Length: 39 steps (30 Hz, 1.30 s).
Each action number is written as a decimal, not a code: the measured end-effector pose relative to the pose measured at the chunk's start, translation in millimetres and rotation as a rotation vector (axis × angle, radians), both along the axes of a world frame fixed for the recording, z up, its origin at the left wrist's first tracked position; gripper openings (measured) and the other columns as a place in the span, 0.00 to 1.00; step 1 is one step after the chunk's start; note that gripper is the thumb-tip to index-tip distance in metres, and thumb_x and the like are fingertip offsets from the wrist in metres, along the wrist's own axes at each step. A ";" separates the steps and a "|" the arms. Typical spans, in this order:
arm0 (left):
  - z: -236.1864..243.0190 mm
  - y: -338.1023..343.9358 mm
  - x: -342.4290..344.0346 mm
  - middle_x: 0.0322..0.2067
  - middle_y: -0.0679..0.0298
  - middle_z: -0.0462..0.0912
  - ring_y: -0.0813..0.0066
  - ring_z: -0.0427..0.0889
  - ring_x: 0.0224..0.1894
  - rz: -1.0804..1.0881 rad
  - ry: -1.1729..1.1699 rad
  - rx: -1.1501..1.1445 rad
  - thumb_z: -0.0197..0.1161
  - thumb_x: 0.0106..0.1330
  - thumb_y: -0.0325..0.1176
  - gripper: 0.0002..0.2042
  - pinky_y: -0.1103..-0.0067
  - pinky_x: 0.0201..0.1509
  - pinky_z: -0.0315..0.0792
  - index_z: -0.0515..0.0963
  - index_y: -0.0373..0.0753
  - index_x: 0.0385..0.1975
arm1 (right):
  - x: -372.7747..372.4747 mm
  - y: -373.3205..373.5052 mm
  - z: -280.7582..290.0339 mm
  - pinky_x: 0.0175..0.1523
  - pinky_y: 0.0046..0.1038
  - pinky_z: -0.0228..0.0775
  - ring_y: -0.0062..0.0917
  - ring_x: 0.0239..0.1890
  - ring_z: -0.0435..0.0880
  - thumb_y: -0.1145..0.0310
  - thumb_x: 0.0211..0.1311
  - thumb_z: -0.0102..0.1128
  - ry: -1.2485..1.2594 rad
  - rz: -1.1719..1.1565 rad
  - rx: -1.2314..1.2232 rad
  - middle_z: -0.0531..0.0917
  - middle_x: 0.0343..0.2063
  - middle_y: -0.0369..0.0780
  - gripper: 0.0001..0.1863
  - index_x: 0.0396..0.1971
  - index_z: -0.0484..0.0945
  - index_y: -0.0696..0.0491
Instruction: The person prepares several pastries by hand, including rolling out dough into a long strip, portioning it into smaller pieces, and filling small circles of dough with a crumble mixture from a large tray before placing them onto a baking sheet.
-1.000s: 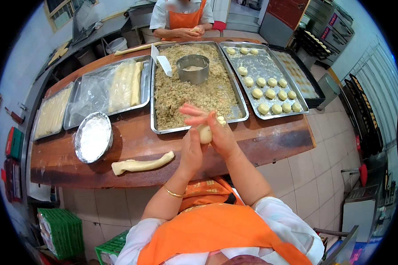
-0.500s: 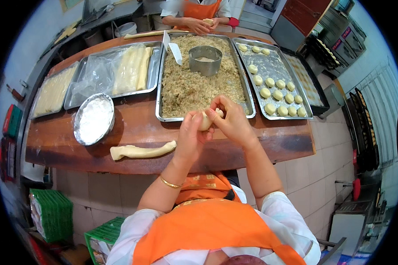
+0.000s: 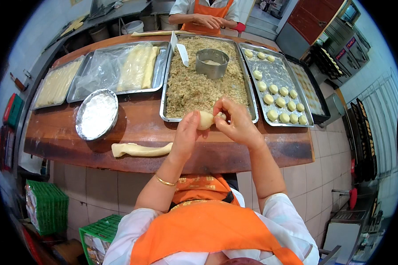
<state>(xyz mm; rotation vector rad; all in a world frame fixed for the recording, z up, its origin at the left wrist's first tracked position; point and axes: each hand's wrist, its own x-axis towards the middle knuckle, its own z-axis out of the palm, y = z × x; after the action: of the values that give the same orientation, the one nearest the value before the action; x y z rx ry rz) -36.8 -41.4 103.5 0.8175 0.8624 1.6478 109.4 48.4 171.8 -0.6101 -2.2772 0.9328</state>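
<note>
Just in front of the filling tray, my left hand [image 3: 186,133] is wrapped round a smooth, pale dough ball [image 3: 205,119]. My right hand [image 3: 238,124] pinches a small knob of dough [image 3: 221,116] at the ball's right side, drawn out into a neck. Whether the knob is still joined to the ball is hard to see. Beyond both hands lies a metal tray [image 3: 164,102] of crumbly brown filling [image 3: 190,92], with a metal ring [image 3: 211,68] and a white scraper [image 3: 182,54] in it. A thick dough rope [image 3: 141,149] rests on the table to the left of my forearm.
A bowl of white flour [image 3: 97,115] stands left. Behind it are trays of dough strips [image 3: 135,66], partly under plastic. To the right, a tray [image 3: 276,66] carries round dough pieces [image 3: 280,102] beside a dark tray [image 3: 327,115]. Across the wooden table [image 3: 234,152] stands another person [image 3: 208,17].
My right hand has shifted slightly right, stretching the dough knob from the ball. The co-worker's hands have come together, with the dough piece no longer visible. The whole view has shifted slightly.
</note>
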 end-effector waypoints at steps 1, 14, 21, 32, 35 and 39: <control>1.1 0.7 0.3 0.26 0.68 0.76 0.83 0.68 0.20 0.011 -0.003 -0.013 0.44 0.79 0.50 0.20 0.85 0.22 0.62 0.74 0.39 0.48 | -0.5 0.0 -2.0 0.29 0.22 0.63 0.17 0.25 0.70 0.74 0.54 0.60 0.003 0.014 0.009 0.74 0.23 0.34 0.06 0.32 0.74 0.56; 27.4 -19.2 -5.9 0.27 0.70 0.75 0.85 0.69 0.20 -0.170 -0.260 -0.110 0.45 0.79 0.50 0.18 0.87 0.21 0.62 0.71 0.41 0.51 | -1.1 -10.0 2.2 0.27 0.24 0.65 0.20 0.21 0.71 0.80 0.52 0.61 0.009 0.047 0.077 0.73 0.20 0.38 0.08 0.33 0.75 0.56; -0.2 -10.9 -3.7 0.26 0.70 0.74 0.87 0.65 0.17 -0.031 0.080 -0.122 0.45 0.78 0.54 0.20 0.88 0.18 0.56 0.72 0.42 0.43 | 0.7 -10.6 -5.1 0.29 0.30 0.70 0.31 0.25 0.78 0.82 0.50 0.62 -0.005 0.129 0.213 0.77 0.25 0.42 0.10 0.33 0.76 0.57; 13.1 -12.2 -13.4 0.26 0.71 0.75 0.87 0.67 0.21 -0.158 -0.084 -0.133 0.43 0.78 0.54 0.23 0.88 0.21 0.58 0.76 0.40 0.46 | 10.6 -12.3 1.4 0.32 0.31 0.72 0.34 0.27 0.79 0.83 0.51 0.62 -0.002 0.193 0.276 0.77 0.26 0.41 0.10 0.32 0.76 0.55; 21.7 -18.5 -14.5 0.26 0.71 0.76 0.87 0.67 0.21 -0.156 -0.061 -0.090 0.41 0.79 0.54 0.25 0.87 0.21 0.58 0.77 0.38 0.46 | 13.2 -12.2 -0.1 0.32 0.30 0.72 0.33 0.26 0.79 0.82 0.51 0.63 0.005 0.162 0.271 0.77 0.26 0.41 0.09 0.33 0.76 0.55; 1.4 -9.2 -12.6 0.23 0.72 0.75 0.87 0.66 0.20 -0.035 0.170 -0.076 0.37 0.79 0.56 0.27 0.88 0.20 0.58 0.79 0.39 0.41 | 10.1 -15.9 0.1 0.32 0.30 0.72 0.32 0.27 0.79 0.80 0.52 0.65 0.031 0.187 0.327 0.77 0.27 0.41 0.09 0.33 0.76 0.55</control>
<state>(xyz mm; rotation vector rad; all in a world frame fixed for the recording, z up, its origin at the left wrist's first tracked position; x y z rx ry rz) -49.5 -50.6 104.9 0.9240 1.0178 1.5216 119.4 32.4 171.9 -0.2430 -2.4178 0.6255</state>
